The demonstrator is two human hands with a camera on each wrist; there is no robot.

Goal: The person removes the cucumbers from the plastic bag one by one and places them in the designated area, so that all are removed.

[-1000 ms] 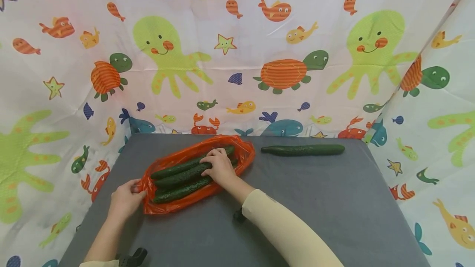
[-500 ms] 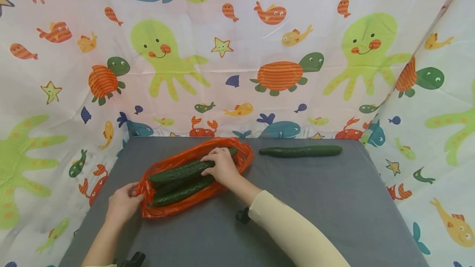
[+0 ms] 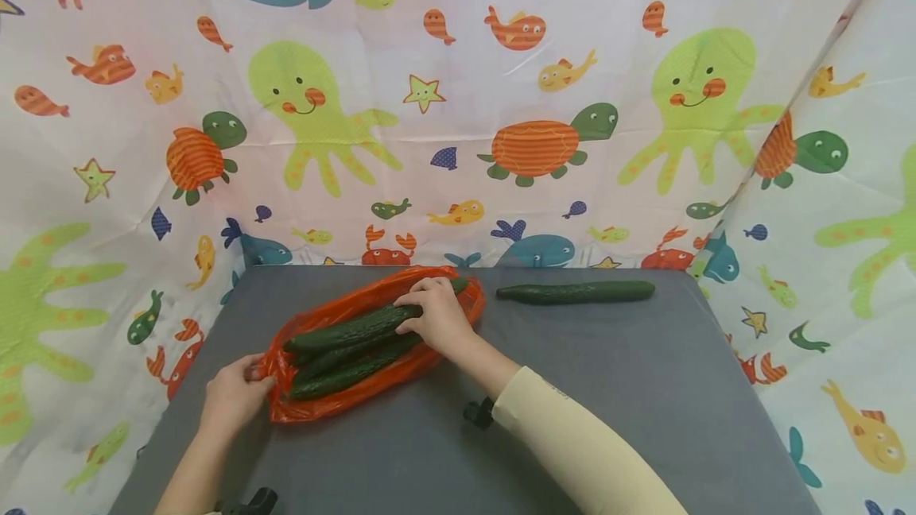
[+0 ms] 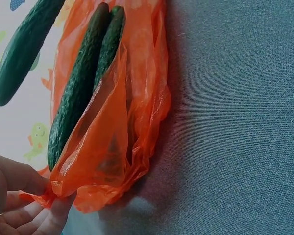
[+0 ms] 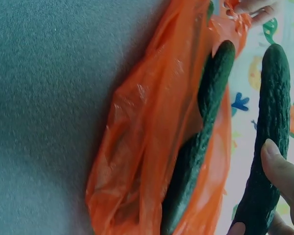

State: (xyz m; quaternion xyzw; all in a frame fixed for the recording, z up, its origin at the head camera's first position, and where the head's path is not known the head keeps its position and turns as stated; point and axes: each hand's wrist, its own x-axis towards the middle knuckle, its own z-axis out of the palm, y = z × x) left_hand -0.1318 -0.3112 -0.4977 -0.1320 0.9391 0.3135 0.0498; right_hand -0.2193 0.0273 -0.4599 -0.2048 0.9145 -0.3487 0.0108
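An orange plastic bag [image 3: 304, 410] lies on its side at the left of the table, its opening upward. My left hand [image 3: 232, 396] pinches the bag's near-left edge; in the left wrist view, thumb and fingers [image 4: 61, 210] squeeze the gathered film. My right hand [image 3: 436, 312] grips a dark green cucumber [image 3: 351, 330] around its right part. That cucumber [image 5: 270, 112] is raised above the bag, apart from the others, as the right wrist view shows. Two more cucumbers [image 3: 343, 376] lie inside the bag, partly covered by the film in the wrist views.
Another cucumber [image 3: 576, 292] lies along the back of the grey table [image 3: 594, 388], right of the bag. A curtain [image 3: 422, 157] printed with sea animals hangs behind the table and on both sides. Dark wrist devices [image 3: 478, 413] sit near both forearms.
The right hand has lifted one cucumber off the others in the bag and shifted slightly right. The left hand keeps its hold on the bag's edge. The head view has shifted slightly.
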